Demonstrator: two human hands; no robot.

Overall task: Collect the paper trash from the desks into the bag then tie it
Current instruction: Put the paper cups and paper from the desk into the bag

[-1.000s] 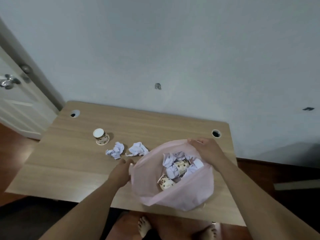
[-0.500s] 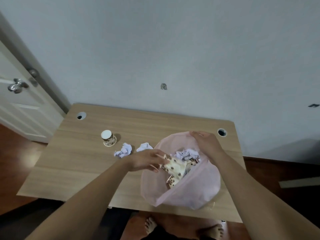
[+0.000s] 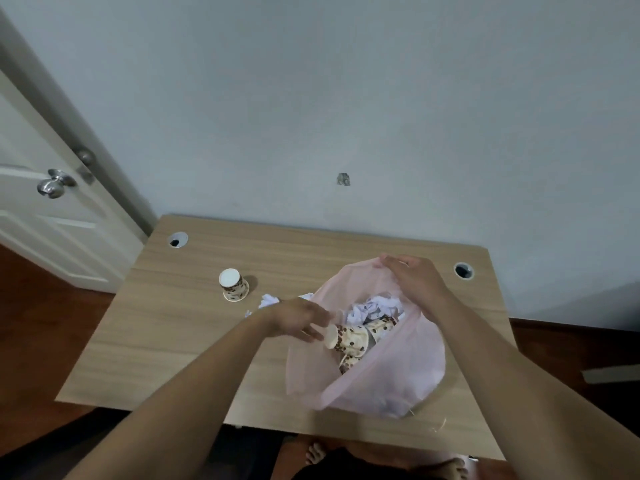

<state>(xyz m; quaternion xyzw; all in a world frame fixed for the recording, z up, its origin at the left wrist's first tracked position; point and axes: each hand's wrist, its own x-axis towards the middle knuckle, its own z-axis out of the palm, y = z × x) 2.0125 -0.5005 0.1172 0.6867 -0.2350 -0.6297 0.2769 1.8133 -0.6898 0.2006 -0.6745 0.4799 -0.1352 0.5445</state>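
**Pale-walled room: wood tabletop (image 3: 173,341), pink bag (image 3: 398,379) open**

White door (image 3: 41,237) at left. Bag on the tabletop's right half, containing crumpled paper (image 3: 375,306) and spotted cups (image 3: 349,339). Right grip (image 3: 415,282): curled over the bag's far rim, pinching it. Left grip (image 3: 298,320): fingers nearly straight, tips at the uppermost cup, enclosing nothing. Left of bag: one inverted cup (image 3: 233,285); loose paper wads (image 3: 269,301), partly hidden behind the left grip.
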